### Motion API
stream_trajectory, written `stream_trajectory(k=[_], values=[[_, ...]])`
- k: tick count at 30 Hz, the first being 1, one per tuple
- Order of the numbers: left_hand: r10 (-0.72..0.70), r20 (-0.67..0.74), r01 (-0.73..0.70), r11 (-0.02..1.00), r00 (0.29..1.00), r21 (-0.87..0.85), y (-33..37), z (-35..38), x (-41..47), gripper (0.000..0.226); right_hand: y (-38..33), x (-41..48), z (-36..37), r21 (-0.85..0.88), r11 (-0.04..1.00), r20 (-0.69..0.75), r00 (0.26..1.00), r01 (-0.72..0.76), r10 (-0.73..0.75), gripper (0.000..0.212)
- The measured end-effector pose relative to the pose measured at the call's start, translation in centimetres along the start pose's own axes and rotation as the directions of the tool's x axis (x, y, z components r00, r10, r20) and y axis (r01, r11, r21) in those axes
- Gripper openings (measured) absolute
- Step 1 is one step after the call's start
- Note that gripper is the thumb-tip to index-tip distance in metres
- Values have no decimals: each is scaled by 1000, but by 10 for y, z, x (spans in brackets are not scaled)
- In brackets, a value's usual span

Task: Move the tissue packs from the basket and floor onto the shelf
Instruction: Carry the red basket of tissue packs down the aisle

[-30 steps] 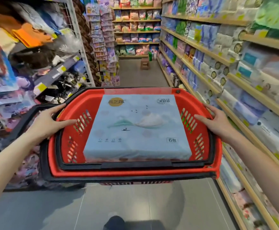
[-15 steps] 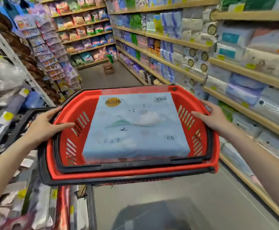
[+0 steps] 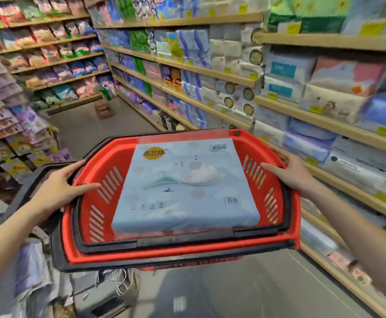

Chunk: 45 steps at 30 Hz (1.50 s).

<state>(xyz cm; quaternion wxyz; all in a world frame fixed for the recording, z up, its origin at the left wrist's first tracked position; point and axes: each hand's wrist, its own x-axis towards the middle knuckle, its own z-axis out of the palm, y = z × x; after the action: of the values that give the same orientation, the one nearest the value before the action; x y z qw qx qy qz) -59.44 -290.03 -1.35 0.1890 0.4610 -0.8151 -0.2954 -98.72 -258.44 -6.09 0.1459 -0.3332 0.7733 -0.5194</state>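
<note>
Head view shows your left hand (image 3: 60, 191) and right hand (image 3: 289, 172) clasping the red basket (image 3: 95, 253) rims, fingers wrapped; the tissue pack (image 3: 185, 187) lies inside (nothing shelved yet), shelf (image 3: 325, 120) beside you.

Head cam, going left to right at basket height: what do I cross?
Left hand on the rim → red basket → blue tissue pack lying inside it → right hand on the far rim → stocked shelf.

Red basket (image 3: 293, 216), pale blue mountain-printed tissue pack (image 3: 185, 187).
</note>
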Motion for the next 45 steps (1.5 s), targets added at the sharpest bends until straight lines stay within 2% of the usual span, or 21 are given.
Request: stream_trajectory(k=[3, 8, 15, 18, 20, 22, 26, 31, 34, 37, 41, 43, 45], values=[[45, 24, -45, 999, 999, 14, 15, 19, 38, 103, 4, 20, -11, -12, 1000, -38, 999, 25, -26, 49], [115, 99, -117, 993, 988, 15, 44, 48, 107, 94, 15, 34, -30, -14, 999, -168, 985, -36, 33, 45], [265, 278, -263, 964, 923, -47, 101, 107, 197, 85, 39, 30, -52, 26, 977, -355, 912, -213, 208, 55], [312, 385, -296, 950, 869, -100, 120, 132, 237, 91, 42, 22, -51, 60, 961, -416, 868, -271, 271, 57], [362, 467, -336, 931, 807, -142, 137, 150, 265, 98, 44, 16, -47, 93, 955, -482, 826, -283, 292, 53], [423, 492, -392, 904, 761, -171, 152, 168, 288, 93, 43, 8, -41, 109, 948, -530, 789, -299, 310, 50], [521, 560, -504, 840, 644, -202, 184, 205, 311, 75, 48, -14, -26, 170, 919, -647, 663, -355, 376, 63], [575, 595, -577, 788, 561, -216, 202, 254, 319, 81, 60, -38, -13, 179, 885, -729, 546, -431, 413, 66], [583, 631, -603, 767, 512, -220, 205, 288, 319, 80, 71, -44, -13, 201, 848, -734, 498, -491, 462, 67], [541, 698, -582, 784, 470, -216, 206, 325, 324, 83, 89, -44, -22, 214, 801, -719, 465, -559, 516, 87], [459, 773, -555, 814, 437, -170, 207, 373, 333, 93, 127, -38, -37, 211, 746, -688, 446, -631, 572, 83], [413, 796, -547, 828, 444, -124, 208, 398, 332, 96, 150, -34, -44, 216, 713, -654, 443, -667, 613, 82], [391, 794, -544, 834, 466, -92, 208, 410, 323, 93, 165, -33, -47, 214, 692, -638, 437, -690, 634, 90]])
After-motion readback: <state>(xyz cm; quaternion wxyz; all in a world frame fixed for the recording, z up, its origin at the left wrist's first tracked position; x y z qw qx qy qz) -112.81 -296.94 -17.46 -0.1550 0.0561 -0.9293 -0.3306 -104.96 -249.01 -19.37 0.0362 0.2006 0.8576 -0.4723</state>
